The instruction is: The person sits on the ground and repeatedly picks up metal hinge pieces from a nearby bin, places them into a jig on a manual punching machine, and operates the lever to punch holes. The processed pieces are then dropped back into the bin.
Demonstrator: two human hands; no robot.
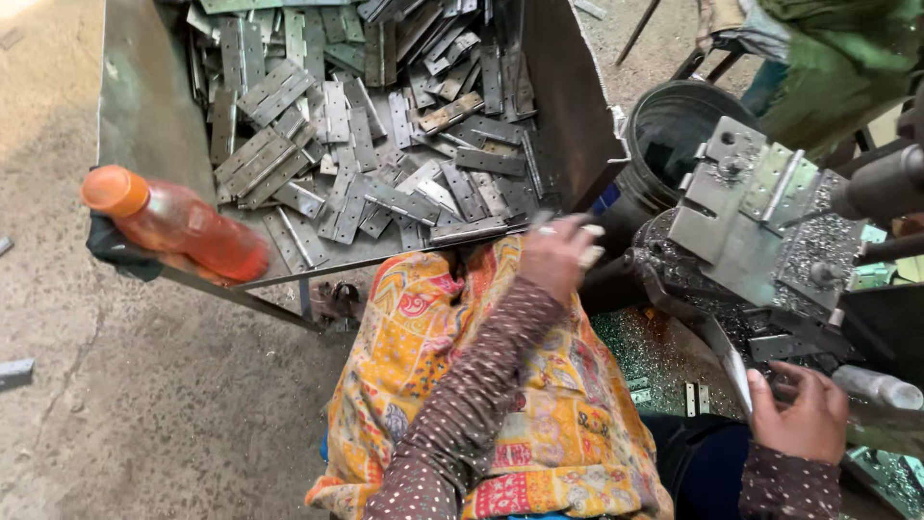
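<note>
Hinges (385,144) fill the upper-centre tray within reach; my left hand (558,255) seemingly pinches one, right hand (804,414) grips the machine lever (871,385).

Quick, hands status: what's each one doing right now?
Left hand: closed on a hinge plate at the tray edge; blurred.
Right hand: closed around the machine lever.

Ahead of our left hand (558,255) we see a slanted metal tray (144,106) heaped with flat grey hinges (366,144). An orange bottle (178,223) lies on its near rim, well to that hand's left, beside dark cloth (115,255).
</note>
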